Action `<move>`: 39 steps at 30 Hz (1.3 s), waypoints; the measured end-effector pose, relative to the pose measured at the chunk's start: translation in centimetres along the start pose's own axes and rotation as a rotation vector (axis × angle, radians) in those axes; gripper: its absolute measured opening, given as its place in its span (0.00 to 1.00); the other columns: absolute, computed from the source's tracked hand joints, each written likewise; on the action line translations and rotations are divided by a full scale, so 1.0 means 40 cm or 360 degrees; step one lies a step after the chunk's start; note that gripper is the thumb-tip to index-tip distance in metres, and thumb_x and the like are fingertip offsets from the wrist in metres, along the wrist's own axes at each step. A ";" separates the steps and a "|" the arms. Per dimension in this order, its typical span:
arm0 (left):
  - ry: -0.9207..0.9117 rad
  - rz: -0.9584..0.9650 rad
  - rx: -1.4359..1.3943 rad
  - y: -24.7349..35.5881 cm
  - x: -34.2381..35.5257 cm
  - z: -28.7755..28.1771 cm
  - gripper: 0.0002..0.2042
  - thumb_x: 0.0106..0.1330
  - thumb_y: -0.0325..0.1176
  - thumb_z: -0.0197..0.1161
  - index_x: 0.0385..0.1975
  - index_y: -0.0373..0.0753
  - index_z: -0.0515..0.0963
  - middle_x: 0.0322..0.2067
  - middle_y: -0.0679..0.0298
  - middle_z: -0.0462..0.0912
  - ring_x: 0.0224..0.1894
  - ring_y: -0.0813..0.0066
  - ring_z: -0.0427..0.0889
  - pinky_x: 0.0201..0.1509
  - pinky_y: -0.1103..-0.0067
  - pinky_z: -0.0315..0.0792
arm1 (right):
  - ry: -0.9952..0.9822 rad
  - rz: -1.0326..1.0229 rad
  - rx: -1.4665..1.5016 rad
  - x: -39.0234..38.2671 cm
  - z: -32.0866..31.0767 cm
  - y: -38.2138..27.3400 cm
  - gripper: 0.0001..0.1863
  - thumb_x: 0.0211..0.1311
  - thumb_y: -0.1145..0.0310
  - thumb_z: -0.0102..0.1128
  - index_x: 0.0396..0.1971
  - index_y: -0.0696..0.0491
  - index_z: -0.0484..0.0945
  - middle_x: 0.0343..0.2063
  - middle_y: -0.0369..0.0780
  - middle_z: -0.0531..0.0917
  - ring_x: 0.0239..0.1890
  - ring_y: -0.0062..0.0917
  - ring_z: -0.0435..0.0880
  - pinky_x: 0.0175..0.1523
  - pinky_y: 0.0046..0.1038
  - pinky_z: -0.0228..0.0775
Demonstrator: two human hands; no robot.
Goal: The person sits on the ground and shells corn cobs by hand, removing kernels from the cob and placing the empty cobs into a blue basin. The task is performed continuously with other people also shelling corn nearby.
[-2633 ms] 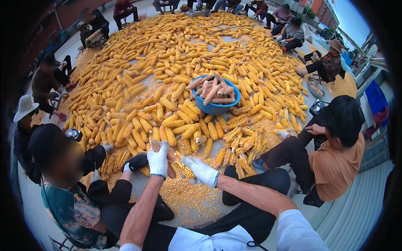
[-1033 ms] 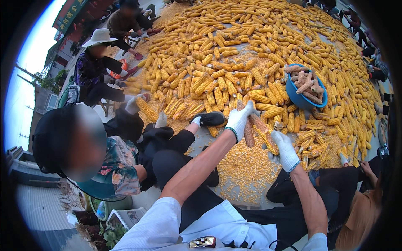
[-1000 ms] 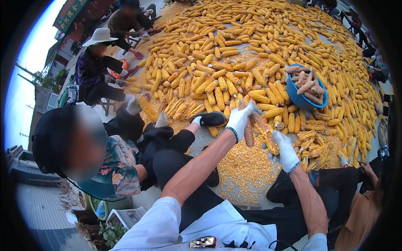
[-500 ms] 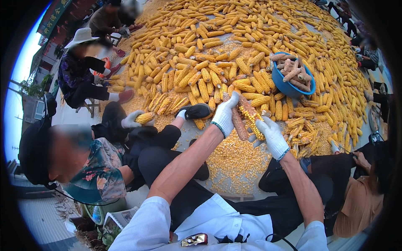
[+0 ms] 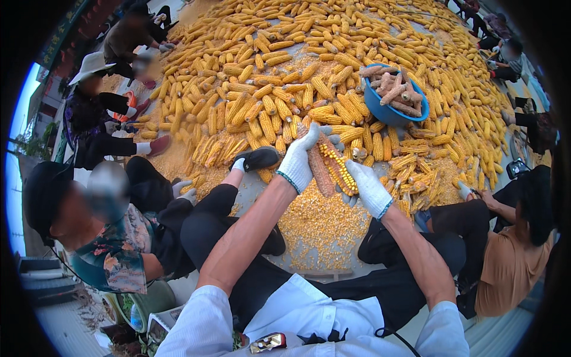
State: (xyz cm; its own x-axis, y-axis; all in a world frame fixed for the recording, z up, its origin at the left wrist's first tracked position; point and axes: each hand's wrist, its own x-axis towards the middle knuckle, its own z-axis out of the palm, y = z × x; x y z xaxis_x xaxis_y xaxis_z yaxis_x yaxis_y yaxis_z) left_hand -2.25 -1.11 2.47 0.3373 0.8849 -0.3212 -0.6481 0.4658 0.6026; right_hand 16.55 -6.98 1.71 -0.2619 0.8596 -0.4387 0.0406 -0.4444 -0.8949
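Gripping a bare reddish-brown cob (image 5: 321, 175), the left hand (image 5: 299, 157), in a white knit glove, has its fingers curled around the upper part, while the lower end sticks out below. The right hand (image 5: 367, 187), gloved the same way, holds a partly stripped ear (image 5: 339, 169) from its right side, thumb along the near face and the other fingers bent underneath, partly hidden. Yellow kernels cover part of this ear; a brownish strip next to the cob is bare. Cob and ear lie side by side, both slanting down to the right, and the left hand's fingertips show beyond the ear's upper end; whether they press on it I cannot tell. Under the 2 hands, loose kernels (image 5: 321, 229) are scattered over the grey ground. Ahead spreads a wide heap of yellow ears (image 5: 262, 77), and on it, to the right, stands a blue basin (image 5: 377, 107) filled with bare cobs (image 5: 392, 89). Nearer, to the right of the hands, is a cluster of partly stripped ears (image 5: 413, 172). A co-worker in a floral shirt (image 5: 122, 253) sits on the left, and 1 in a tan top (image 5: 508, 268) on the right.
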 end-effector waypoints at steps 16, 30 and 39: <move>0.0311 0.0549 0.1098 -0.041 0.023 -0.051 0.23 0.74 0.53 0.61 0.35 0.34 0.81 0.31 0.62 0.84 0.32 0.75 0.82 0.40 0.75 0.75 | -0.0146 0.0279 0.0609 -0.063 0.050 -0.012 0.27 0.79 0.42 0.38 0.50 0.52 0.74 0.21 0.39 0.83 0.11 0.17 0.75 0.11 0.17 0.62; 0.0258 -0.0017 0.0355 -0.063 0.004 0.018 0.33 0.73 0.59 0.57 0.62 0.33 0.71 0.54 0.56 0.80 0.60 0.66 0.75 0.65 0.66 0.69 | 0.0510 -0.0353 -0.1524 -0.008 0.000 0.004 0.25 0.74 0.49 0.50 0.41 0.61 0.72 0.28 0.60 0.82 0.34 0.58 0.83 0.41 0.53 0.75; 0.0653 0.0330 0.1137 -0.096 0.000 -0.016 0.21 0.69 0.50 0.67 0.39 0.33 0.81 0.32 0.68 0.82 0.32 0.80 0.75 0.37 0.78 0.71 | 0.0255 -0.0294 -0.1004 -0.010 0.027 0.041 0.26 0.75 0.48 0.48 0.43 0.61 0.71 0.29 0.60 0.82 0.31 0.51 0.86 0.38 0.48 0.76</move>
State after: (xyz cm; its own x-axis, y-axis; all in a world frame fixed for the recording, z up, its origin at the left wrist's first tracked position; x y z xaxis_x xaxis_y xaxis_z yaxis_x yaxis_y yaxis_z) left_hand -0.20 -2.90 -0.28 -0.1046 0.9449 -0.3101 -0.0361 0.3080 0.9507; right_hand 15.69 -8.31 0.49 -0.1746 0.9556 -0.2372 0.5769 -0.0960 -0.8112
